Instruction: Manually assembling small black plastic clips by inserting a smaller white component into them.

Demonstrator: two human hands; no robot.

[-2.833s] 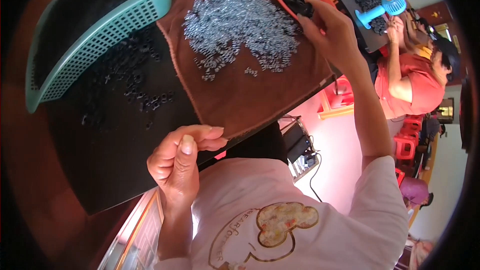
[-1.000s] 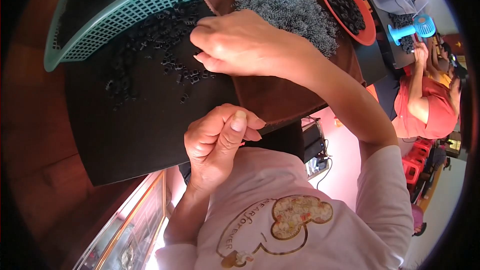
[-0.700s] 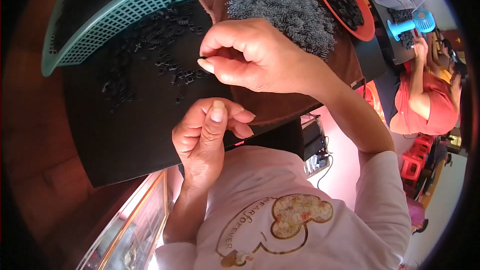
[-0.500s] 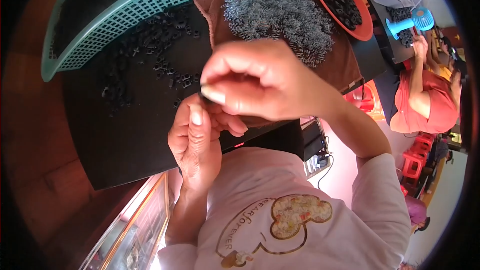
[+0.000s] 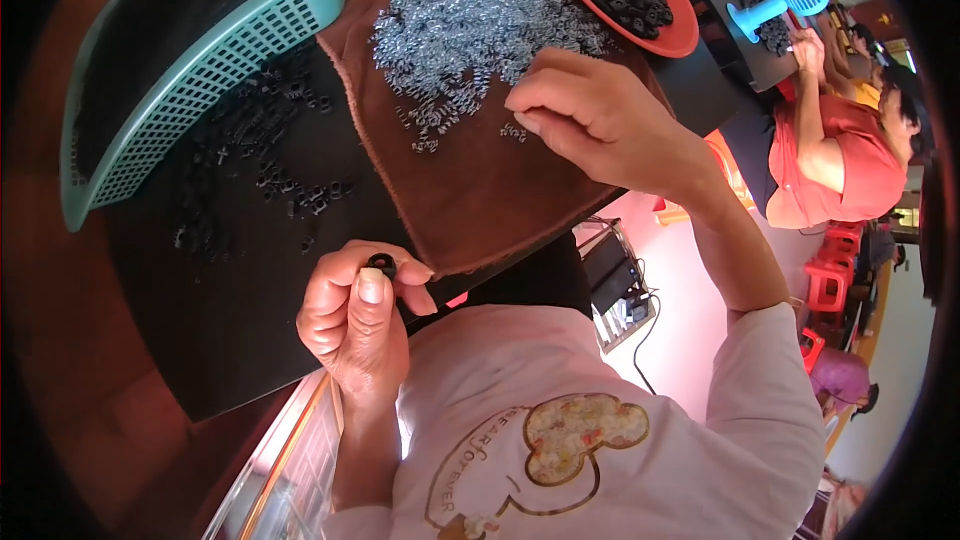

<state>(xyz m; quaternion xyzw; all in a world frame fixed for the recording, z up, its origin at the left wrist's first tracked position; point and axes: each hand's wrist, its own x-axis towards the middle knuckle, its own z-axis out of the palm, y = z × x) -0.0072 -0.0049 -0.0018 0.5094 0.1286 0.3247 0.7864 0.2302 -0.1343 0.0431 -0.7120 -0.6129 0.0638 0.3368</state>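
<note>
My left hand (image 5: 355, 325) is closed near the table's front edge, pinching a small black plastic part (image 5: 381, 262) with a round opening facing up. Over the brown cloth (image 5: 480, 215), my right hand (image 5: 625, 130) is closed, thumb and index fingertips together beside a few loose springs (image 5: 513, 131). Whatever lies between those fingertips is too small to make out. Just beyond, a large heap of small silvery coil springs (image 5: 470, 30) is spread on the cloth. More black plastic parts (image 5: 295, 190) lie scattered on the dark table, left of the cloth.
A green perforated basket (image 5: 215, 90) stands at the far left. An orange-red bowl (image 5: 684, 35) of black parts sits beyond the springs. To the right are a blue fan (image 5: 785, 5), a person in a red shirt (image 5: 865, 155) and red stools (image 5: 828, 285).
My right hand has left the black part in my left hand and moved right to the springs. The left hand still holds the part, slightly lower in view. The view has shifted.
</note>
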